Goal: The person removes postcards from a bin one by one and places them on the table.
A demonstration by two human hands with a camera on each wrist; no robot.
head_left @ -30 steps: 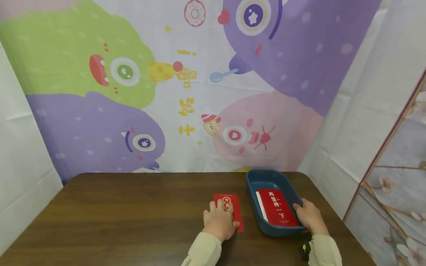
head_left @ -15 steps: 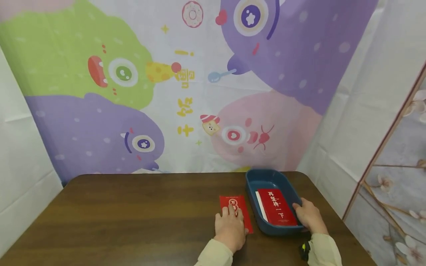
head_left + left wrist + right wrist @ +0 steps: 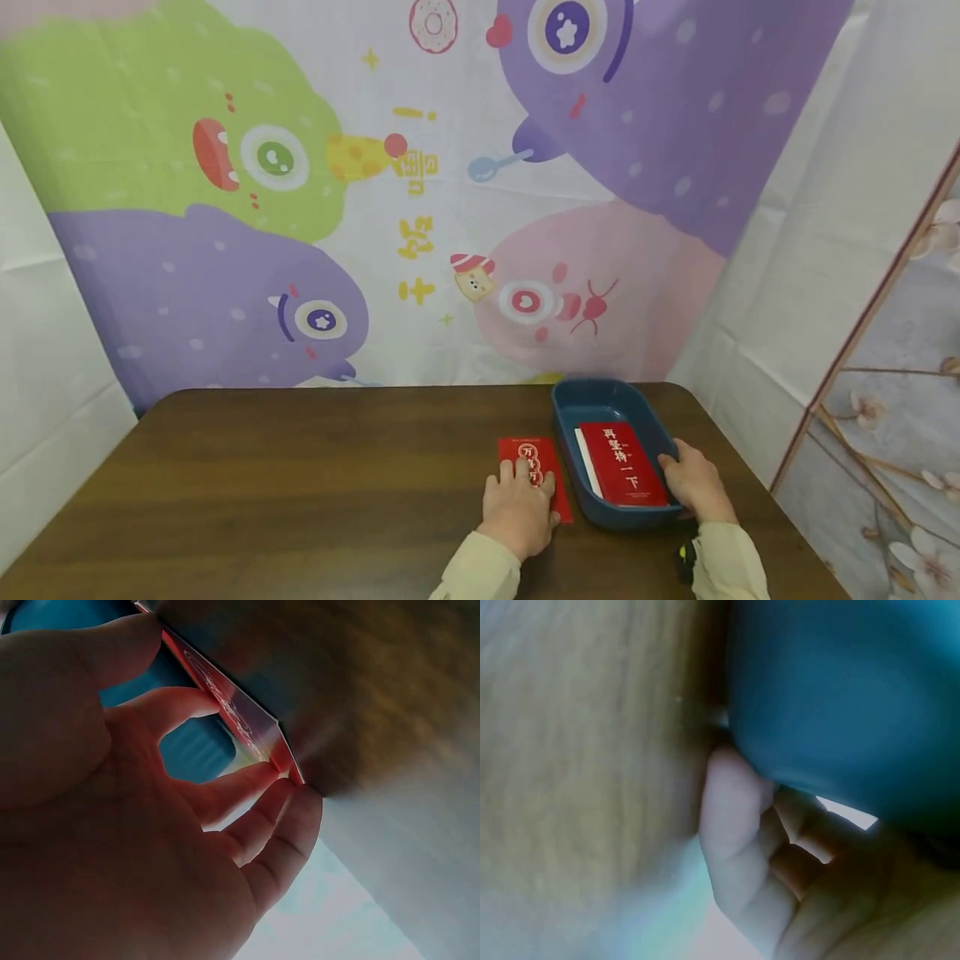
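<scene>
- Red envelope point(image 3: 542, 460) and left hand point(image 3: 517, 510) both shifted right vs 1.0 s ago; envelope now just beside blue tray point(image 3: 633, 517).
- Left hand: lower centre of frame, fingers spread, tips resting on envelope, palm side down.
- Envelope: on wooden table point(image 3: 300, 483), right of centre, lower half of frame, pale print at its top end, lower part covered by hand.
- Right hand point(image 3: 699, 482): lower right, pinches tray's right rim, thumb on top; right wrist view shows fingers against tray's outside.
- Tray: lower right of frame; red booklet point(image 3: 626, 462) with white characters inside, white edge along its left.
- Dark band point(image 3: 686, 562) at right wrist; cartoon backdrop point(image 3: 412, 342) across upper frame.
</scene>
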